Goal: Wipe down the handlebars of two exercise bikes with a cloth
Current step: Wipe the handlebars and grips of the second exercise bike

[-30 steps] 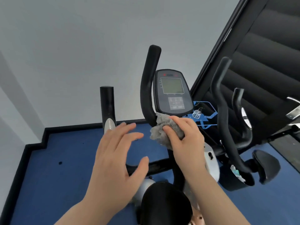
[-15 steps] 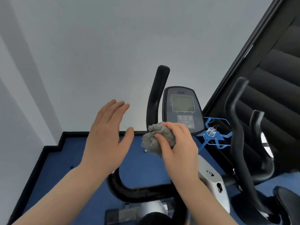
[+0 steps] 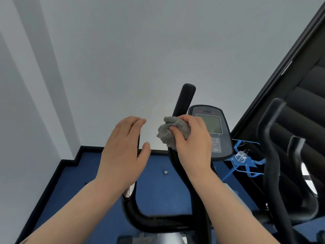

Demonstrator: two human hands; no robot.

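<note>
Left hand [image 3: 121, 155] is held with fingers spread, over the left handlebar [image 3: 131, 206], contact not discernible. Grey cloth [image 3: 168, 132] is clamped by right hand [image 3: 191, 143] against the upright right handlebar [image 3: 184, 101], beside the console [image 3: 219, 138]

I can't read any words or numbers here. The bike's little screen box [image 3: 210, 131] has red marks on top and small buttons, but they are too blurry.

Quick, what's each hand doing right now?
Left hand: open, holding nothing, in front of the left handlebar.
Right hand: closed on the grey cloth.
</note>
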